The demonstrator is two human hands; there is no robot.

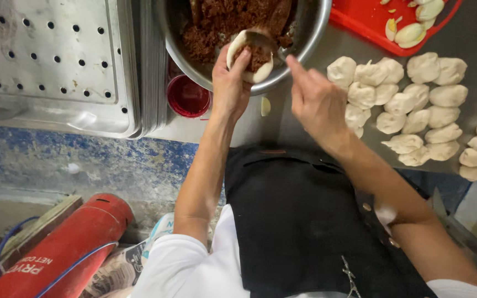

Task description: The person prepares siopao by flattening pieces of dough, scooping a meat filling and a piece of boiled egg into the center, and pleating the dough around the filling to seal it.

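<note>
The left hand [228, 83] cups a soft, pale round of dough [251, 57] over the steel bowl's rim [310, 41]; the right hand [317, 102] pinches a metal spoon [260, 40] pressing brown filling into it. The dough looks light, limp and tearable, best supported from beneath.

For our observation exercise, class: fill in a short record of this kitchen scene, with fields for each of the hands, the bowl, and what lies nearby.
left hand: cups a round white dough wrapper with brown filling
right hand: holds a metal spoon over the wrapper
bowl: round steel bowl of brown minced filling
right side: pale dough pieces on the steel counter
left side: perforated metal tray
</note>
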